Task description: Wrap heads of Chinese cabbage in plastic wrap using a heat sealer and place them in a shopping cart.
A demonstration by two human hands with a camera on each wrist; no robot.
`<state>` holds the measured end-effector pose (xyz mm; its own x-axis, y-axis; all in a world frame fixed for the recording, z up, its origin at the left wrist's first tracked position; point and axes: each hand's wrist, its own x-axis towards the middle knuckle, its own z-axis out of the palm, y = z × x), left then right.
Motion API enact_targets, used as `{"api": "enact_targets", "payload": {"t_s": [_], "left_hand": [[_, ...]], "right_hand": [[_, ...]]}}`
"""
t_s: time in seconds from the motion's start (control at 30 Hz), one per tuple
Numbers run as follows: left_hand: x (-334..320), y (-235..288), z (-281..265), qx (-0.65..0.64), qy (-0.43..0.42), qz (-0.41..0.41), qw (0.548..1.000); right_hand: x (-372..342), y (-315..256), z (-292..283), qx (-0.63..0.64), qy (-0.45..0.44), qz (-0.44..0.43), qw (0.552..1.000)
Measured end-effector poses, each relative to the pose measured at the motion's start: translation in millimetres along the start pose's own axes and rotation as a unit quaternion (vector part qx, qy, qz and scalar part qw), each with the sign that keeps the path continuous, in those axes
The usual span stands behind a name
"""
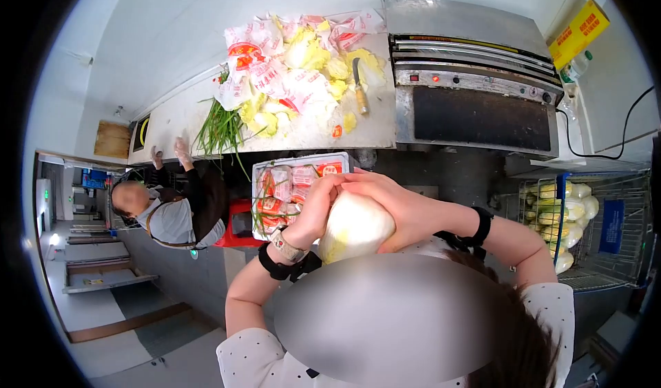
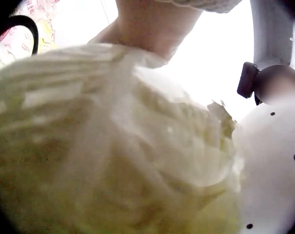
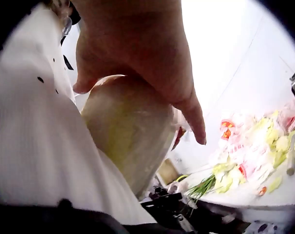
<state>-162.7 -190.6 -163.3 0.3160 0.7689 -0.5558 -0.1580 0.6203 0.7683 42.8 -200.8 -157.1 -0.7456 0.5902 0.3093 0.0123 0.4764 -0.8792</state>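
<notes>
A pale napa cabbage (image 1: 358, 224) is held up close to the person's chest, between both hands. The left hand (image 1: 322, 205) grips its left side, with a band round the wrist. Over its top and right side curves the right hand (image 1: 403, 212), fingertips meeting the left hand's. In the left wrist view the cabbage (image 2: 113, 141) fills much of the picture, below part of the left hand (image 2: 147, 24). The right wrist view shows the right hand (image 3: 137, 53) spread around the cabbage (image 3: 130, 122), thumb on one side and fingers on the other; its far side is hidden.
A counter (image 1: 186, 123) bears cabbage leaves, printed wrappers, green stalks (image 1: 222, 126) and a knife (image 1: 360, 88). Below it stands a white crate (image 1: 258, 202) of wrapped packs. An appliance (image 1: 475, 78) is at right, near a cart (image 1: 620, 250) with several cabbages. Another person (image 1: 172, 216) is at left.
</notes>
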Motion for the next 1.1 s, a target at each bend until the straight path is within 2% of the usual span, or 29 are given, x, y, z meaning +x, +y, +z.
{"api": "enact_targets", "payload": {"t_s": [0.07,0.17,0.27,0.4,0.47,0.5,0.57,0.6,0.67,0.77,0.83,0.87,0.9,0.93,1.0,1.1], "left_hand": [[-1.4,2.0,2.7,-0.062,0.008,-0.033,0.998],[-2.5,10.6,8.1,0.078,-0.009,0.008,0.997],[5.8,5.9,-12.7,0.236,-0.072,-0.028,0.969],[7.7,18.0,-13.3,0.284,-0.114,-0.054,0.950],[13.7,15.7,-18.9,0.270,-0.143,-0.054,0.951],[11.8,22.9,-14.5,0.274,-0.146,-0.086,0.947],[23.9,11.0,-28.2,0.256,-0.146,-0.046,0.954],[33.8,3.3,-37.4,0.249,-0.148,-0.025,0.957],[35.9,8.4,-53.6,0.176,-0.121,-0.084,0.973],[13.0,38.6,-48.1,0.007,-0.119,-0.041,0.992],[7.1,49.0,-55.4,-0.038,-0.067,0.005,0.997],[2.7,61.3,-50.5,-0.065,-0.035,0.039,0.996],[7.1,67.9,-46.8,-0.114,0.015,0.085,0.990],[19.5,68.7,-54.7,-0.138,0.024,0.155,0.978],[37.6,74.8,-59.8,-0.242,-0.028,0.240,0.940],[49.7,94.4,-25.7,-0.380,-0.093,0.300,0.870]], "right_hand": [[4.1,-2.7,-3.0,0.008,-0.004,-0.003,1.000],[5.1,5.8,-4.1,-0.006,-0.012,0.006,1.000],[5.5,4.8,-5.9,0.047,0.003,0.024,0.999],[5.6,16.8,-9.8,0.138,0.011,0.070,0.988],[7.0,25.7,-8.5,0.211,0.018,0.089,0.973],[7.2,34.2,-7.5,0.241,0.029,0.119,0.963],[6.8,56.6,-6.9,0.296,0.052,0.176,0.937],[6.5,67.9,-6.0,0.376,0.088,0.198,0.901],[5.4,82.5,-6.3,0.525,0.154,0.237,0.802],[12.6,73.3,-24.0,0.574,0.197,0.193,0.771],[23.8,72.4,-33.8,0.609,0.214,0.164,0.746],[38.1,69.9,-38.2,0.623,0.187,0.078,0.755],[54.0,70.0,-42.5,0.617,0.214,0.066,0.754],[68.9,69.0,-43.2,0.615,0.240,0.055,0.749],[104.5,57.8,-42.7,0.619,0.272,0.022,0.736],[152.8,35.5,-26.7,0.611,0.304,-0.027,0.730]]}}
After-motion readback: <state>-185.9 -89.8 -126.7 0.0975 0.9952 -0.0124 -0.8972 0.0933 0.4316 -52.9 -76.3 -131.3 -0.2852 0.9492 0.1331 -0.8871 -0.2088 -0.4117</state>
